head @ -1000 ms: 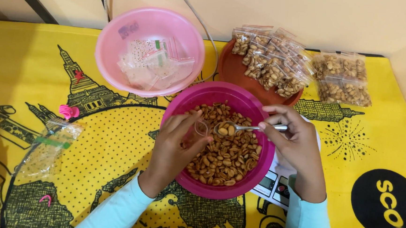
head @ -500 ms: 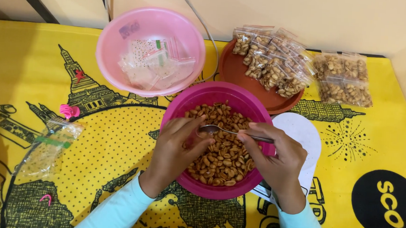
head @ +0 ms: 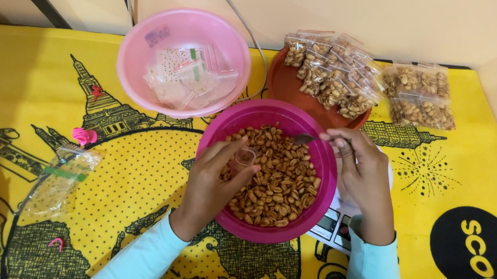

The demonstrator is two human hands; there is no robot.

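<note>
A: Small clear plastic bag [head: 246,156], mouth open, sits pinched in the left hand [head: 214,183] over the magenta plastic bowl of roasted peanuts [head: 269,175], near the counter's front edge.

B: And the right hand [head: 358,178]?

A: Its grip is closed on a metal spoon [head: 306,139]. The handle is hidden in the fingers; the spoon's bowl points left, toward the bag.

B: So the spoon's long axis runs side to side?

A: Roughly, yes. The bag lies left of and slightly below the spoon tip, near but apart, with peanuts between them.

B: What else is there?

A: A pale pink plastic bowl of empty bags [head: 184,61] toward the back, a brown-red round tray of filled peanut packets [head: 283,84] beside it, and more packets [head: 418,95] near the back right corner.
</note>
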